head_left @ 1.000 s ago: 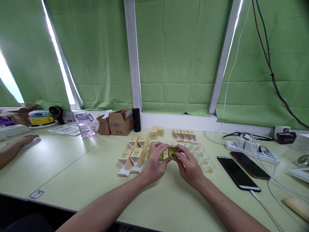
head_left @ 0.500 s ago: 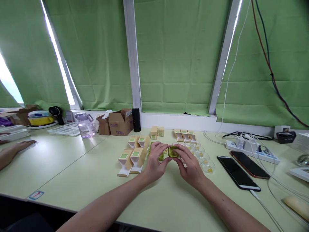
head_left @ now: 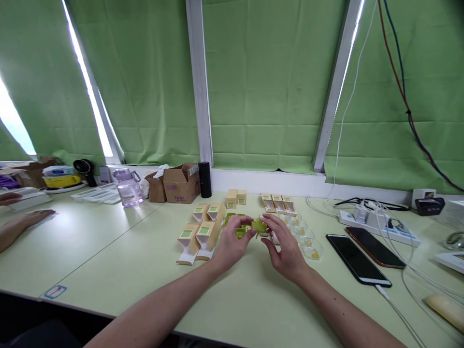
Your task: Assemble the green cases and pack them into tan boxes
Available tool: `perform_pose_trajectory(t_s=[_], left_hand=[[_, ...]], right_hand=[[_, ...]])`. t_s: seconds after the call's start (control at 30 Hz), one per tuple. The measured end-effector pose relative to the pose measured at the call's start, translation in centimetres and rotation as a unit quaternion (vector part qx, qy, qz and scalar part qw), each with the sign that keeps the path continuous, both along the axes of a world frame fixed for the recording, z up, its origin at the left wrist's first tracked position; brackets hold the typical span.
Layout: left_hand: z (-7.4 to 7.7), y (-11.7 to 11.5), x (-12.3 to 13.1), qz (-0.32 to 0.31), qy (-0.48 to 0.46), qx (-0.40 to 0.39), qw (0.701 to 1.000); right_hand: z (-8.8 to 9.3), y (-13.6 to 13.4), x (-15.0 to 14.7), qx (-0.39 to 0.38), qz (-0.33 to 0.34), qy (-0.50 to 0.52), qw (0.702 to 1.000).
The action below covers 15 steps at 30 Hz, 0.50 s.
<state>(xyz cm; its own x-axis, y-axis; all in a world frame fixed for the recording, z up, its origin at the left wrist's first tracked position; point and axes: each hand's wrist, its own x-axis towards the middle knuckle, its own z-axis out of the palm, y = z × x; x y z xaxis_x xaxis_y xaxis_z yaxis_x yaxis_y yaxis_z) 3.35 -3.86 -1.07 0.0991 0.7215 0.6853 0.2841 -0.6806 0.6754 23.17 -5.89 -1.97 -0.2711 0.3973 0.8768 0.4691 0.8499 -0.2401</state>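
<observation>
Both my hands meet over the middle of the pale green table [head_left: 108, 261]. My left hand [head_left: 232, 244] and my right hand [head_left: 286, 249] pinch a small green round piece [head_left: 258, 225] between their fingertips, just above the table. More green pieces [head_left: 232, 220] lie under my left fingers. Left of my hands are several beige cartons with green labels [head_left: 203, 234], some lying open. Clear round cups with yellow centres [head_left: 308, 241] sit to the right.
Two phones [head_left: 357, 258] lie at right with a power strip [head_left: 377, 224] and cables. Cardboard boxes [head_left: 179, 183], a black cylinder [head_left: 205, 179] and a clear jug [head_left: 127, 187] stand at the back. Another person's hands [head_left: 21, 220] rest at far left.
My fingers have lifted the green piece slightly and shifted their grip on it. The other person's hand at far left has slid a little further left.
</observation>
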Motion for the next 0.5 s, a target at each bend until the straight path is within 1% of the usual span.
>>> perform_pose_trajectory(t_s=[0.2,0.4,0.5], left_hand=[[0.3,0.22,0.12,0.005,-0.024,-0.067,0.997],[0.79,-0.16,0.33,-0.034,-0.031,-0.121,0.992],[0.88,-0.23,0.29,-0.047,-0.028,-0.145,0.988]], right_hand=[[-0.42,0.14,-0.06,-0.019,0.009,0.008,1.0],[-0.25,0.16,-0.07,-0.028,-0.002,0.013,1.0],[-0.19,0.11,-0.23,-0.043,0.011,0.026,0.999]])
